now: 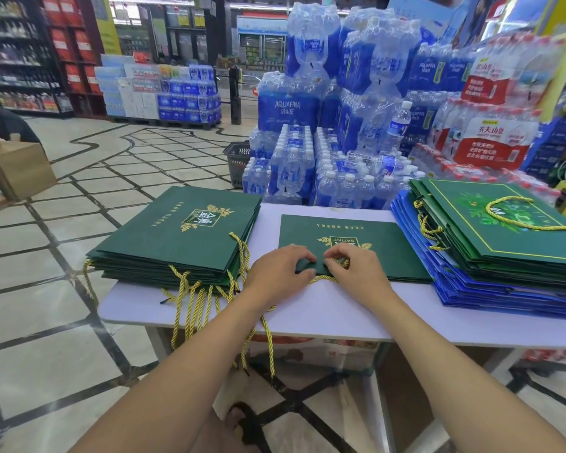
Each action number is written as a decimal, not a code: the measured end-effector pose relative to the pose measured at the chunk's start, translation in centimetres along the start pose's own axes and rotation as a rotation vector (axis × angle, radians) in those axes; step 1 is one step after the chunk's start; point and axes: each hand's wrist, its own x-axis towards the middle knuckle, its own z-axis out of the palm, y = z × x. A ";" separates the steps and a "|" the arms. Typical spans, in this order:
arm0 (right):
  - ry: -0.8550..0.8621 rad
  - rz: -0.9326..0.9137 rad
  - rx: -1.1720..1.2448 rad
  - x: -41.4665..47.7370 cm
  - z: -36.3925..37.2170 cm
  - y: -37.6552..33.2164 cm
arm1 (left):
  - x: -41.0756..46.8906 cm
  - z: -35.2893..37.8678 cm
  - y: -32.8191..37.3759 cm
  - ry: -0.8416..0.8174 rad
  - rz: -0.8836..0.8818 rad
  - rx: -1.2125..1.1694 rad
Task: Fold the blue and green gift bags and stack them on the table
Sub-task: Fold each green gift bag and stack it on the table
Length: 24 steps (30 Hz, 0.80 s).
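Just beyond the fingers (295, 252) a green gift bag (350, 233) lies flat on the pale desk (327, 312). It is dark green, with a gold leafy emblem and a line of gold lettering facing away. The left hand (280, 269) and right hand (356, 273) meet at its near edge. Both sets of fingers are curled and pinch a small raised fold of the bag, and a twisted yellow cord (321, 281) loops out beneath them. Left of the fingers sits a stack of green bags (177, 237) whose cords hang over the desk edge. Right of them, more green bags (504, 243) top a pile of blue bags (504, 291). Farther off stand water bottle packs (307, 178).
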 end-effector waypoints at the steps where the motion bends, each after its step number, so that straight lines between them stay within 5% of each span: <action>1: -0.002 -0.004 -0.005 0.1 0.0 -0.1 | 0.0 -0.1 0.0 0.003 -0.002 -0.003; 6: -0.006 0.001 -0.024 0.2 -0.4 -0.5 | -0.1 -0.2 0.1 -0.002 -0.040 -0.028; 16: -0.444 -0.027 -0.359 2.7 -4.5 -3.6 | -0.3 -0.7 0.4 -0.004 -0.088 -0.071; 24: -0.392 -0.201 -0.617 2.9 -4.5 -3.5 | 0.0 -0.5 0.1 0.029 -0.085 -0.051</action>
